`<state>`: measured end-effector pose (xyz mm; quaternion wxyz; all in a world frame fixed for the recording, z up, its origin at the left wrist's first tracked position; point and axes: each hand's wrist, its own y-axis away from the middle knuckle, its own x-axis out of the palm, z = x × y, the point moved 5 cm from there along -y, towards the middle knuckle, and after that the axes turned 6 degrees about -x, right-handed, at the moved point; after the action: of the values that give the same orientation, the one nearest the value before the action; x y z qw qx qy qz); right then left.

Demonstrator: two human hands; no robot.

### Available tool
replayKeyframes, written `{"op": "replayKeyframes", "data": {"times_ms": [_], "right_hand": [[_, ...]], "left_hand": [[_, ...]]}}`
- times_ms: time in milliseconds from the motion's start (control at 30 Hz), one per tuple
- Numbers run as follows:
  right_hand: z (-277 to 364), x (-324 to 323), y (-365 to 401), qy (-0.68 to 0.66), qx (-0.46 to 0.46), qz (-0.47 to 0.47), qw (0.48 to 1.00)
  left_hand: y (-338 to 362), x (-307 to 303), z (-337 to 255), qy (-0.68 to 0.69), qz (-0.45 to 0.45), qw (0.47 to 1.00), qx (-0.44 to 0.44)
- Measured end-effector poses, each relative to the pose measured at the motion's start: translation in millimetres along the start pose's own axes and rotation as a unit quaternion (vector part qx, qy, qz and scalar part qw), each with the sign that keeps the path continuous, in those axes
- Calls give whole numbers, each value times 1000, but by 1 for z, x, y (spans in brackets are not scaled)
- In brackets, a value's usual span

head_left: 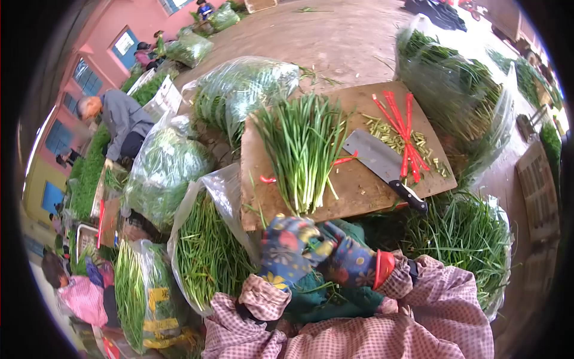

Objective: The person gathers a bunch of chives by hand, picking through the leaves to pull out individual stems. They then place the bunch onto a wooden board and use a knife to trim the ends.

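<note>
My left hand [290, 245], in a blue flowered glove, is held over my lap just below the front edge of the wooden board [353, 197]. Its fingers are curled. My right hand [350, 260], in a matching glove with a red cuff, is close beside it, fingers bent inward. A little green shows between the hands; what they pinch is too small to make out. On the board lie a bundle of Chinese chives [302, 149] with a red tie under it, a cleaver [379, 158] with a black handle, red ties [406, 134] and cut stem ends [388, 134].
An open bag of chives [209, 257] stands at my left and a chive pile [457, 239] at my right. Large plastic bags of chives [164, 167] surround the board. A person in a grey jacket [125, 119] bends over greens at the left; others sit farther back.
</note>
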<state>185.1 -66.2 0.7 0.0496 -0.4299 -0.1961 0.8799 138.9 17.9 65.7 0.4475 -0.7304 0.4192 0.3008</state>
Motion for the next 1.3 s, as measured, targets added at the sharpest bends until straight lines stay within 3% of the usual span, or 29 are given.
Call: {"op": "replayKeyframes", "data": {"times_ms": [33,100,167,233,267,300,333,367,433,467,500,567,633,700,733,767,800,833,867,900,933,967,1000,1033,1067,1100,1133,1200,1300], "right_hand": [[17,3,10,127,-67,8,990],[30,10,22,90,-36,45,994],[35,25,32,110,-38,71,991],[40,30,35,133,-30,98,986],[42,30,33,68,22,127,989],[46,28,32,3,74,152,986],[59,22,31,210,22,228,950],[64,24,30,208,17,233,950],[62,33,27,140,114,250,951],[68,33,28,227,44,273,934],[72,33,25,237,8,258,936],[68,50,27,232,-11,230,945],[76,56,23,278,-69,243,927],[89,54,7,280,-107,251,920],[94,61,5,547,-248,252,759],[96,68,3,750,-361,215,511],[108,69,-4,719,-393,223,528],[109,77,-4,714,-401,222,529],[106,80,-6,503,-295,272,765],[101,81,-8,239,-152,294,913],[106,72,-13,169,-103,248,948],[107,64,-19,174,-98,248,948],[104,56,-25,155,-91,252,951],[101,50,-29,136,-84,255,954],[95,42,-31,148,-74,228,959],[90,38,-31,150,-68,226,960],[84,34,-30,144,-45,202,968],[79,29,-30,117,-7,172,978],[73,34,-16,114,48,140,982]], "left_hand": [[14,12,3,-11,51,999,-2],[31,23,6,46,205,967,-141],[40,27,-3,-71,263,958,-89],[53,29,-1,-9,298,944,-141],[65,36,1,-7,294,946,-139],[78,40,4,49,197,971,-127],[86,36,6,105,98,983,-117],[93,43,11,104,95,982,-123],[112,72,12,206,349,892,-199],[100,49,-7,292,387,839,-246],[116,68,-1,447,214,827,-264],[142,89,17,492,153,819,-254],[142,56,3,372,282,798,-380],[159,61,14,368,242,834,-333],[166,62,19,355,217,868,-271],[173,63,21,338,190,898,-208],[179,60,26,340,183,896,-218],[180,45,28,251,90,955,-129],[182,30,27,154,-3,987,-35],[187,19,23,53,-95,992,64],[208,55,70,258,-19,960,-107],[237,93,113,443,63,854,-266],[195,-12,97,342,69,878,-327],[221,0,139,514,-55,776,-361],[219,-42,152,278,-71,877,-386],[237,-33,200,308,-184,873,-330],[244,-47,231,237,-115,848,-460],[247,-50,295,206,-198,843,-457],[199,-55,319,-29,-64,850,-521]]}}
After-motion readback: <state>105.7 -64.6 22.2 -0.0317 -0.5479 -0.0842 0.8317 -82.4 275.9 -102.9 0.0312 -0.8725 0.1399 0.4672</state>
